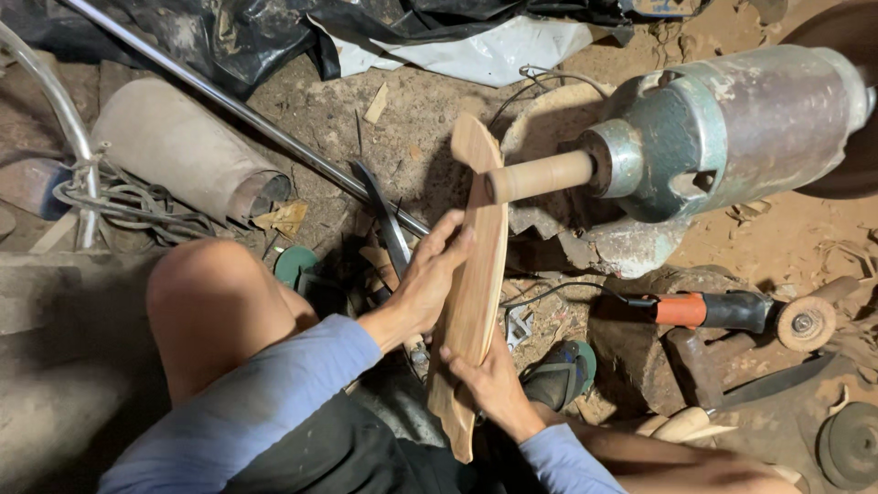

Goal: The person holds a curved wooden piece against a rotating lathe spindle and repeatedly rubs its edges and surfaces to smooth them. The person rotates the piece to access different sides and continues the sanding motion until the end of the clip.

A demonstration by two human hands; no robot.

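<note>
Both hands are on a long, flat wooden piece (476, 274), held on edge and running from the person's lap up toward the far side of the scene. The left hand (428, 279) grips it around mid-length, fingers curled over the left edge and thumb pressed against the face. The right hand (489, 375) is lower and nearer, closed around the near end, fingers wrapped on the right edge. The far end of the wood sits against a tan cylindrical drum (540, 176) that sticks out leftward from a grey-green motor (732, 123) on the right. The wood touches the drum just below its rounded top.

Near the right hand, a green sandal (562, 370) shows on the dirt floor (412, 119). To the right lies an angle grinder with an orange and black body (722, 311). Left of the wood, a dark blade (389, 220) rests on the ground, and a long steel rod (256, 114) slants across the far left. A grey pipe section (178, 151) lies farther left, with coiled wire (119, 206) beside it. The person's bare knee (215, 302) fills the near left.
</note>
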